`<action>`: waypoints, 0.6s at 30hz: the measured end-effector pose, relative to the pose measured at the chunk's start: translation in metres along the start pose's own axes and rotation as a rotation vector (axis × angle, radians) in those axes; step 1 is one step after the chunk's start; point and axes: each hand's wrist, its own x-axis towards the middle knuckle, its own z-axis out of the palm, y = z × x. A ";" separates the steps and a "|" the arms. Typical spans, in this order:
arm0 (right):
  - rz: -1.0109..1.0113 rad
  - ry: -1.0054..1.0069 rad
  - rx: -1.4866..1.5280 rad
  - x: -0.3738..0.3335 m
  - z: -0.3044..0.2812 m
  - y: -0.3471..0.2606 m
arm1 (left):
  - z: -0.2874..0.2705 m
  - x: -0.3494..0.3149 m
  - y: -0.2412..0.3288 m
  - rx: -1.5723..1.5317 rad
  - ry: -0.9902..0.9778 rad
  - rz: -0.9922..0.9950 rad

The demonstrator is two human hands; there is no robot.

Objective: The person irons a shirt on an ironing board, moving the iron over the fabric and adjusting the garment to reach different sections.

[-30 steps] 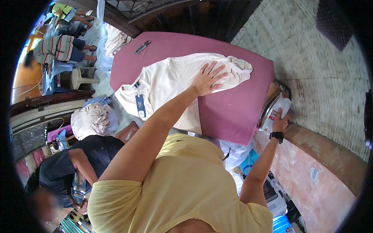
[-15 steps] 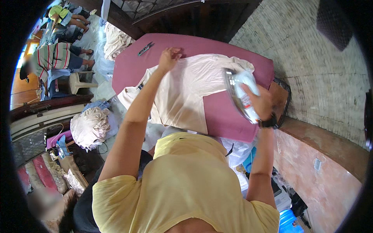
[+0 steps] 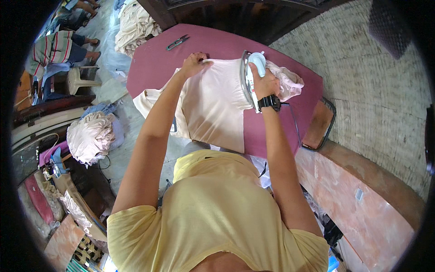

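Observation:
A pale pink shirt [image 3: 213, 99] lies spread over a padded maroon ironing board [image 3: 156, 68]. My right hand [image 3: 266, 85], with a black watch at its wrist, is wrapped round the handle of a white and light-blue clothes iron [image 3: 253, 81]. The iron rests on the shirt near its sleeve, which is bunched to the right of it. At the shirt's far edge, my left hand [image 3: 195, 65] pinches the cloth with its fingers closed. A pair of thread snips [image 3: 177, 42] lies on the board beyond my left hand.
Heaps of pale clothes [image 3: 93, 136] sit on the floor at left, and another pile [image 3: 136, 27] stands at the far left. A plastic stool [image 3: 81, 81] is near a person in striped clothing [image 3: 52, 47]. A dark wooden panel [image 3: 222, 22] borders the board's far side.
My right hand has brought the iron left and down onto the shirt from over the board's right side. The left hand has closed on the shirt's far edge. The view has shifted slightly.

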 end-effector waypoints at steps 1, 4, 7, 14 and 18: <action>-0.054 -0.041 -0.058 0.001 -0.003 0.002 | 0.005 -0.004 0.006 0.105 0.096 0.051; -0.048 -0.129 -0.068 0.006 -0.017 0.008 | 0.006 -0.010 0.019 0.187 0.219 0.091; -0.021 -0.143 -0.033 0.011 -0.020 0.017 | -0.002 -0.015 0.033 0.056 0.211 0.027; -0.514 -0.263 -0.123 0.007 -0.011 -0.008 | -0.002 -0.015 0.033 -0.044 0.174 0.007; -0.334 -0.322 -0.029 0.027 0.018 -0.066 | 0.007 0.001 -0.014 -0.343 0.230 -0.036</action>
